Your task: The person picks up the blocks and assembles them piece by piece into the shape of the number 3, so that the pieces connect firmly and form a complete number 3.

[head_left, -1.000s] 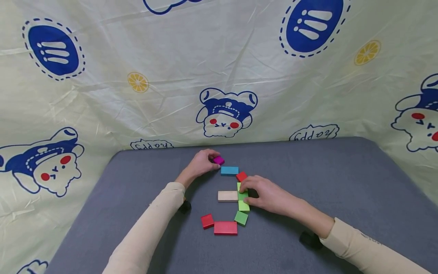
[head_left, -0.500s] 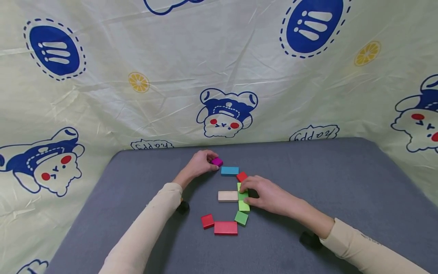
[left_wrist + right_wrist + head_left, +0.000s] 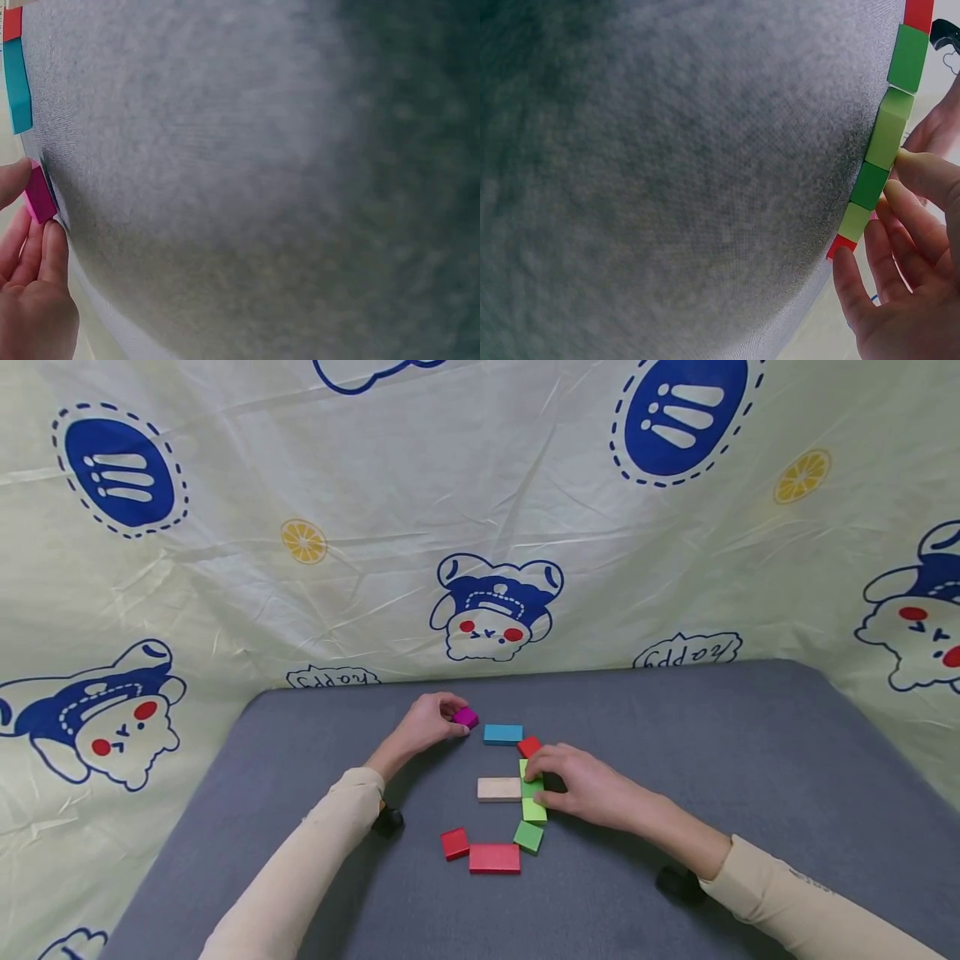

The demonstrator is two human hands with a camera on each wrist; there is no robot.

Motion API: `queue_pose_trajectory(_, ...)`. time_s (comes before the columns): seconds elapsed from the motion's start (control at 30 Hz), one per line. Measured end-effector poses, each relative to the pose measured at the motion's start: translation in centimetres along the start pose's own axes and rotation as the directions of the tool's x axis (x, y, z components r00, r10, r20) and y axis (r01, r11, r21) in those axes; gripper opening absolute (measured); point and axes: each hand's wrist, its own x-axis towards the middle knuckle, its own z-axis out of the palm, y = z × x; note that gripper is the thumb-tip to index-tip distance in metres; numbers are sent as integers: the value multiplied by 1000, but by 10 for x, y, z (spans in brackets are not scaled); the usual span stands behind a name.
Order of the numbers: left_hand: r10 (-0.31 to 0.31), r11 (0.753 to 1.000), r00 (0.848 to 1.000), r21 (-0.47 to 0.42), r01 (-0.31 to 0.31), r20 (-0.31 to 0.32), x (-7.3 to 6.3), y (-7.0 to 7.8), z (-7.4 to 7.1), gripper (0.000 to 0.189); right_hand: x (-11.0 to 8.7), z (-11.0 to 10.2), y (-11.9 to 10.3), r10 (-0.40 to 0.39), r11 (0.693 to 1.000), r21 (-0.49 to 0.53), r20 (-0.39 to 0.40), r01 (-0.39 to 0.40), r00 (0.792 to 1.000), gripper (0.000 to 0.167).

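Note:
Between the thumb and fingers of my left hand is a small magenta block, just left of a blue block. The left wrist view shows the same pinch on the magenta block. My right hand has its thumb and index finger bent about a green block in the middle of a column, partly covering it. Light green blocks adjoin it: one on the far side, one on the near side. A red block lies beyond the column.
A pale wooden block juts left from the column. Nearer lie another green block, a long red block and a smaller red one. A printed curtain hangs behind the grey table.
My left hand has drawn the magenta block a little left and nearer, away from the blue block's far left corner. The right hand holds its place.

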Motion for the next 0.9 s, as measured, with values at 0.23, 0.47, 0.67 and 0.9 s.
queue_pose_trajectory(0.23, 14, 1000, 999, 18, -15, 37, -7, 0, 0, 38, 0, 1, 0, 2, 1000, 3, 0, -2, 1000, 23)
queue_pose_trajectory(0.47, 26, 999, 998, 32, -27, 61, -14, 3, 0, 38, 0, 0, 1, -6, 1000, 4, -2, 6, 1000, 23)
queue_pose_trajectory(0.67, 39, 997, 997, 57, -43, 70, -14, 4, 2, 38, 1, 0, 2, -5, 1000, 6, -1, 5, 1000, 23)
queue_pose_trajectory(0.9, 64, 994, 994, 80, -72, 90, -14, 3, 2, 40, 1, 0, 2, -1, 1000, 8, 2, 1, 1000, 23)
